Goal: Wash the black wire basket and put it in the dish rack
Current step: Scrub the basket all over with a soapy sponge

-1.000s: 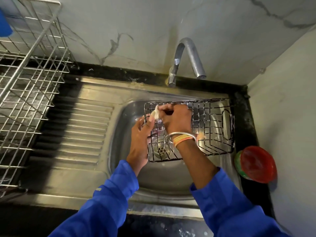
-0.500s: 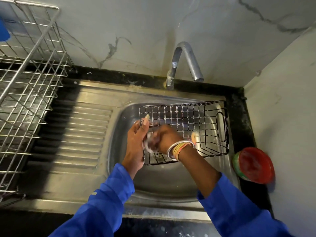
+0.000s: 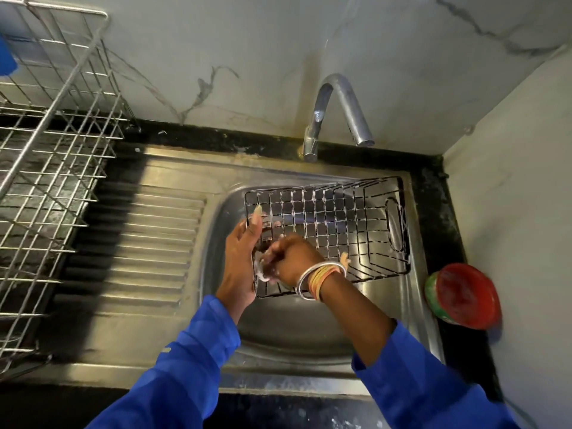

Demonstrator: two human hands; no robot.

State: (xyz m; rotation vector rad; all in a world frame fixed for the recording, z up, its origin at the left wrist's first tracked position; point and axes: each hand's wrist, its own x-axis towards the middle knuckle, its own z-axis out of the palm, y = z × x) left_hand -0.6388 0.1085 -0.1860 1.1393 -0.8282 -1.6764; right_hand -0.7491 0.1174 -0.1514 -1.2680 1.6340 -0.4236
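The one black wire basket (image 3: 340, 218) stood tilted in the sink (image 3: 278, 332). The left hand (image 3: 240, 267) gripped its end wall, with the thumb along the rim. Just beside it, the right hand (image 3: 294, 261) was closed on one foamy scrub pad (image 3: 261, 270) against the wires. I judged the basket light and stiff but slippery with soap, so the rim wire was the best hold. One dish rack (image 3: 62, 156) stood well left of the left hand.
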